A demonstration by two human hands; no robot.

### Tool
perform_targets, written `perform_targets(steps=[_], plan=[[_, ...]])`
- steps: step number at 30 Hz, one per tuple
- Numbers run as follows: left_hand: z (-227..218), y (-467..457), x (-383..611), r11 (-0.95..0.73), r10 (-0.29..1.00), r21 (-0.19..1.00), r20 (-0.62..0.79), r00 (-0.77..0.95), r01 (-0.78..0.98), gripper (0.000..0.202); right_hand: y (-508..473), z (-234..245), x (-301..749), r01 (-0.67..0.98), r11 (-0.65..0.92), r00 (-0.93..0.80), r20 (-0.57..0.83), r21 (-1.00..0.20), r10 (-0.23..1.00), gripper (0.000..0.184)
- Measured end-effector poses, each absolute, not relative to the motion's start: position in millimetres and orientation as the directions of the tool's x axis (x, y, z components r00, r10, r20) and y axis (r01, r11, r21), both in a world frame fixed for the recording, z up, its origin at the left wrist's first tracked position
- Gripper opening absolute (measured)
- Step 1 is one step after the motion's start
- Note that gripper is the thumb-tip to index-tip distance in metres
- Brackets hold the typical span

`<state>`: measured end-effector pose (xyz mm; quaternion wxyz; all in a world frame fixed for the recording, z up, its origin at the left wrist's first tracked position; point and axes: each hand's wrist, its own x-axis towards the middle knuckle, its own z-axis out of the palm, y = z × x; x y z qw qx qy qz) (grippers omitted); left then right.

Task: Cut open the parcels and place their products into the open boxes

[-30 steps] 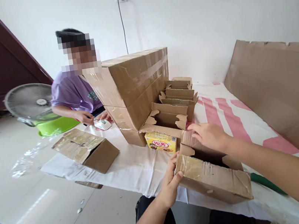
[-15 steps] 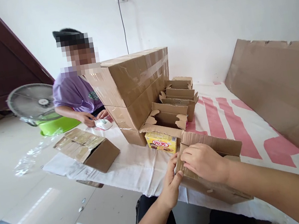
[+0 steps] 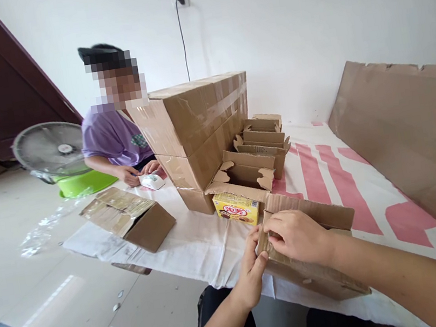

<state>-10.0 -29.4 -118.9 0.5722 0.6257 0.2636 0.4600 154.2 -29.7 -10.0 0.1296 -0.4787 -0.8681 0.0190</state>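
Observation:
An open-topped cardboard box (image 3: 314, 275) stands at the table's near edge, its back flap raised. My left hand (image 3: 250, 274) grips the box's left end, with the thumb on the near corner and the fingers around the far side. Over the top of that same end, my right hand (image 3: 300, 234) has its fingers curled and closed against the cardboard edge; its fingertips are partly hidden. A small yellow printed carton (image 3: 236, 209) sits just beyond the box's left end.
Open cardboard boxes (image 3: 250, 172) line up behind, beside a tall stack of taped cartons (image 3: 195, 118). A tilted box (image 3: 150, 231) lies at left. Across the table a person (image 3: 111, 135) has both hands near a white object (image 3: 152, 181). A large cardboard sheet (image 3: 405, 130) leans at right.
The view has shifted very slightly. Both hands stay on the end of the box, with almost no visible movement.

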Motion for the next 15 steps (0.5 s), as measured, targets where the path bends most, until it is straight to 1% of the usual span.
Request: perform_targets(steps=[2,8,10,13,15], plan=[[-118.4,-30.1,-9.8,-0.209,0.859,0.959,0.274,0.433,-0.191,0.043,-31.4,-8.9,152.3,0.835,0.523,-0.493,0.191,-0.168,0.849,0.011],[-116.0,-30.5,-8.9,-0.232,0.848,0.951,0.301,0.436,-0.204,0.045,-31.6,-8.8,148.1,0.837,0.540,-0.524,0.147,-0.093,0.839,0.018],[-115.3,-31.0,-9.4,-0.235,0.846,0.950,0.303,0.439,-0.204,0.045,-32.1,-9.0,149.9,0.838,0.538,-0.521,0.163,-0.084,0.838,0.018],[-114.8,-31.9,-10.0,-0.217,0.851,0.955,0.286,0.441,-0.201,0.048,-35.4,-8.4,152.1,0.852,0.512,-0.485,0.206,-0.106,0.850,0.015],[-114.4,-32.4,-9.8,-0.219,0.850,0.957,0.282,0.444,-0.189,0.049,-38.2,-7.6,151.2,0.861,0.496,-0.468,0.210,-0.109,0.859,0.013]])
